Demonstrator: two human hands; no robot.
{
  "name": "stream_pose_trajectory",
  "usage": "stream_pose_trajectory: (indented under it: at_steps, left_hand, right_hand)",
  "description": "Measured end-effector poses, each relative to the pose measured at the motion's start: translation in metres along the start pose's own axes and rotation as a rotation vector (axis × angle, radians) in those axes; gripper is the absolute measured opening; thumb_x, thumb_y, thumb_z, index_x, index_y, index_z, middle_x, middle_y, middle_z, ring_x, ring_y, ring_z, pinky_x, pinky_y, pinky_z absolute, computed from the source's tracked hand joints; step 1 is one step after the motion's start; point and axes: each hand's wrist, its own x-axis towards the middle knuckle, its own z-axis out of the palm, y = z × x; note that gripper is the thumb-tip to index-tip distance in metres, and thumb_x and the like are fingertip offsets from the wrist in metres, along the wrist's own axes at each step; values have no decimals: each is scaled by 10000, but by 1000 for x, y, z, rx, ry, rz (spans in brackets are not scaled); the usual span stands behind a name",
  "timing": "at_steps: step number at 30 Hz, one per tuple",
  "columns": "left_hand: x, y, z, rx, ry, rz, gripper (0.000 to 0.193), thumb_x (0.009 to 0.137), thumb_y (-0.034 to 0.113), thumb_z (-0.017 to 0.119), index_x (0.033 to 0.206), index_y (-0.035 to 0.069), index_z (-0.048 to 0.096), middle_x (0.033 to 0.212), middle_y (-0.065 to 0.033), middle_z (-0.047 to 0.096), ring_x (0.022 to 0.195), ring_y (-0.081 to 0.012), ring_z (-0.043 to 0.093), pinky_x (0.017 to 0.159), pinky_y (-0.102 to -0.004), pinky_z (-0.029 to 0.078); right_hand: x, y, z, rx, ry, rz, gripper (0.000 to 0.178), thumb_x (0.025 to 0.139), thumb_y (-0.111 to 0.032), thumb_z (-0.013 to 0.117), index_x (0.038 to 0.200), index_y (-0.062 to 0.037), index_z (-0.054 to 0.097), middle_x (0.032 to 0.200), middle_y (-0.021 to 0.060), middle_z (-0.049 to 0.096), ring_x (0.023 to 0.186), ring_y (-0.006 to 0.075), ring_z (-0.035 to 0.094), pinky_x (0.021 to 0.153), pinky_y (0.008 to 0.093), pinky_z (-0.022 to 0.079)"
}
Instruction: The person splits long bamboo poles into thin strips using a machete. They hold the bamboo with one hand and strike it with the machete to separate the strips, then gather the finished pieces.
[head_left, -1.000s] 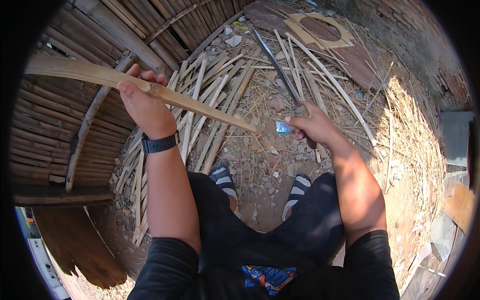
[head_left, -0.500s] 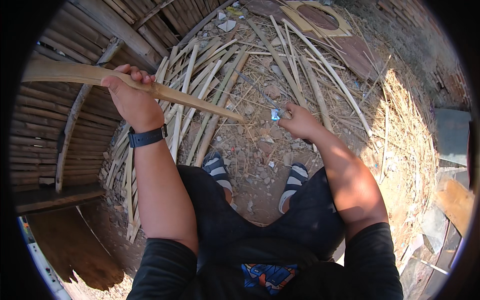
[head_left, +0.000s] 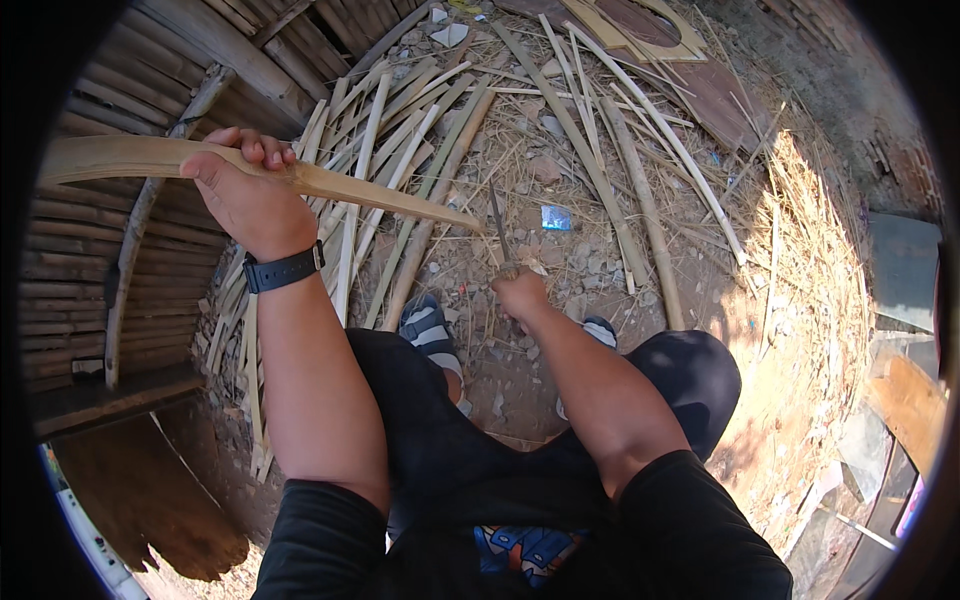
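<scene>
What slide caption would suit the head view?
Left hand grips a split bamboo strip; right hand holds a long-bladed knife.

In our left hand (head_left: 255, 208) we hold a pale yellow bamboo strip (head_left: 385, 196), smooth-faced, with a node just right of our fingers. It looks broad and bowed to the left of that hand, then slants down to the right, narrowing toward an end above and slightly left of our right hand (head_left: 522, 297). In that fist we grip a knife (head_left: 499, 225), its slim dark blade pointing away from us, just beside the strip's narrow end; we cannot tell whether they touch.
</scene>
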Motion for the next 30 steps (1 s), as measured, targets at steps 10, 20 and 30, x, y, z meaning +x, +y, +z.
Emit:
stream_pose_trajectory:
  at_steps: [10, 20, 30]
  left_hand:
    - [2, 28, -1, 129, -21, 66, 734, 897, 773, 299, 1022, 66, 451, 786, -43, 425, 702, -165, 424, 720, -345, 428]
    - [7, 6, -8, 207, -78, 60, 528, 1040, 536, 271, 1053, 39, 446, 827, -54, 431, 743, -174, 441, 752, -343, 451]
    - [34, 7, -46, -56, -240, -167, 774, 826, 859, 301, 928, 114, 484, 785, -37, 441, 749, -190, 424, 757, -342, 399]
  right_hand:
    - [25, 26, 8, -206, 2, -63, 524, 768, -293, 687, 1092, 111, 606, 959, 278, 669, 880, 375, 655, 781, 420, 516]
    - [-9, 4, -9, -323, -30, -106, 613, 751, -357, 734, 1165, 73, 596, 1071, 282, 660, 1034, 408, 641, 910, 447, 505]
    - [3, 27, 1, -374, -43, -138, 563, 770, -340, 667, 1153, 68, 603, 1121, 276, 651, 1059, 407, 633, 926, 438, 499]
